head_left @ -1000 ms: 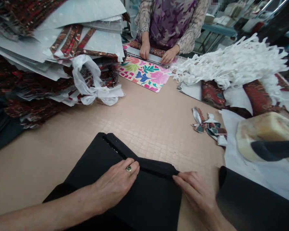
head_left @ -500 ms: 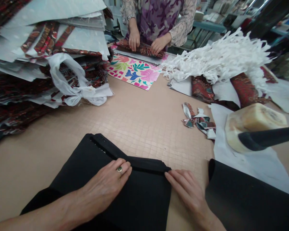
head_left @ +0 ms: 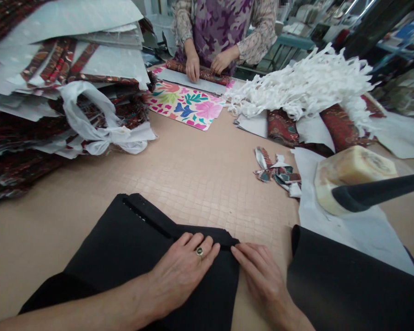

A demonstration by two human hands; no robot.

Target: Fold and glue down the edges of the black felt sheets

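Note:
A black fabric piece [head_left: 124,248] lies in front of me, its far edge turned over in a narrow fold [head_left: 152,211]. My left hand [head_left: 182,266], with a ring on one finger, rests on this fold near its right part; its fingers are bent and close together on the cloth, and the thumb is hidden. At the right corner of the same piece, my right hand [head_left: 262,271] pinches the folded edge between its fingertips. A second black sheet [head_left: 352,280], curled at its left side, lies to the right of my right hand.
A tall stack of patterned cloth [head_left: 100,92] tied with white strips stands left. At right are a cream glue pot [head_left: 355,170] with a dark handle, fabric scraps [head_left: 279,172] and white strips [head_left: 307,87]. Across the table a co-worker's hands [head_left: 207,64] handle patterned cloth.
My left hand has slid right along the fold, closer to my right hand. My right hand stays at the corner. Across the table, the co-worker's patterned cloth shows more white beneath it.

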